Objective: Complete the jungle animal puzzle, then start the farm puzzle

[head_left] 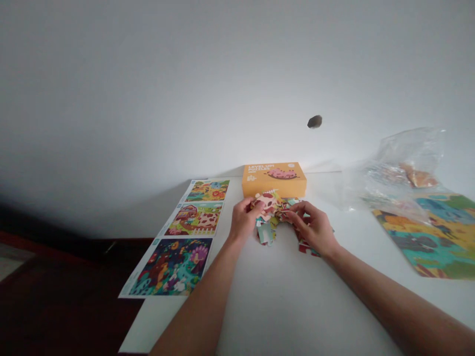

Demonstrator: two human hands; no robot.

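Note:
My left hand [243, 217] pinches a cow-patterned puzzle piece [267, 201], white with brown spots, thumb on top. To its right, my right hand [313, 226] is closed on a small dark-red puzzle piece [285, 211], fingertips together. Beneath and between both hands lie several loose puzzle pieces [265, 233] in pale green, yellow and red, partly covered by my fingers. Just behind the hands stands an orange puzzle box [273, 188] with a pink pig picture and the words "LEVEL UP! PUZZLES".
On the left lies a sheet with three printed pictures [195, 219], close to the table's edge. At right, an assembled puzzle [445, 237] lies partly beneath clear plastic bags [404, 170]. A white wall [185, 89] with a dark hole [314, 121] rises behind.

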